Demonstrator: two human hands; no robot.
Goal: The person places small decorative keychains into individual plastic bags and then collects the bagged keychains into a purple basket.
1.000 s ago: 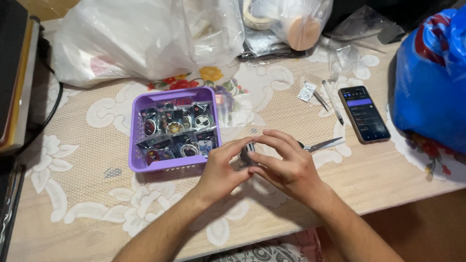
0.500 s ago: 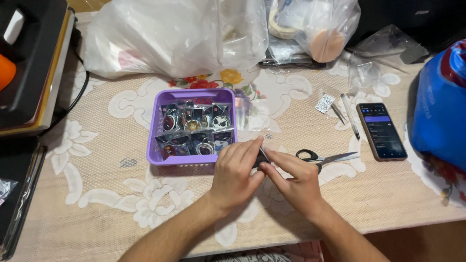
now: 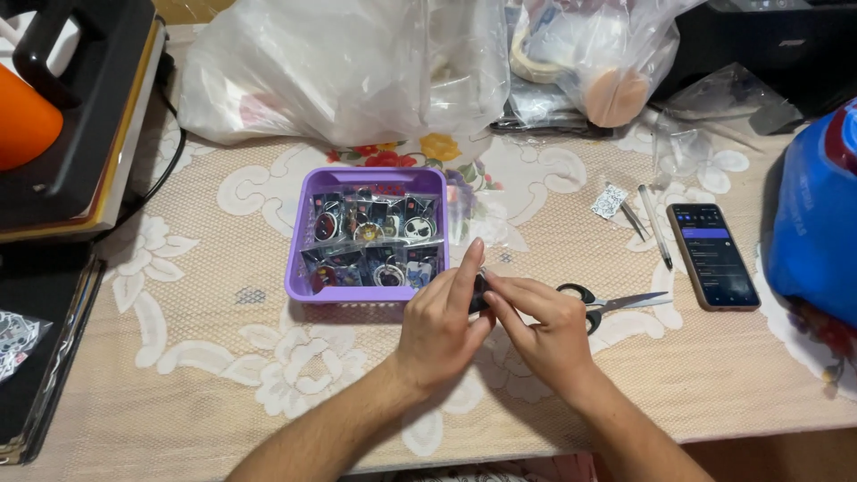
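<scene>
Since a moment ago we have tilted up, and now our left hand (image 3: 439, 328) and right hand (image 3: 546, 332) pinch a small dark piece (image 3: 479, 293) between them, just right of the purple plastic basket (image 3: 302, 268).

A wooden table (image 3: 741, 393) under a beige lace cloth with white flowers (image 3: 178, 295) fills the view beneath the hands, evenly lit from above

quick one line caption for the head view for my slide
Both hands, left hand and right hand, pinch a small dark item beside a purple basket.
</scene>
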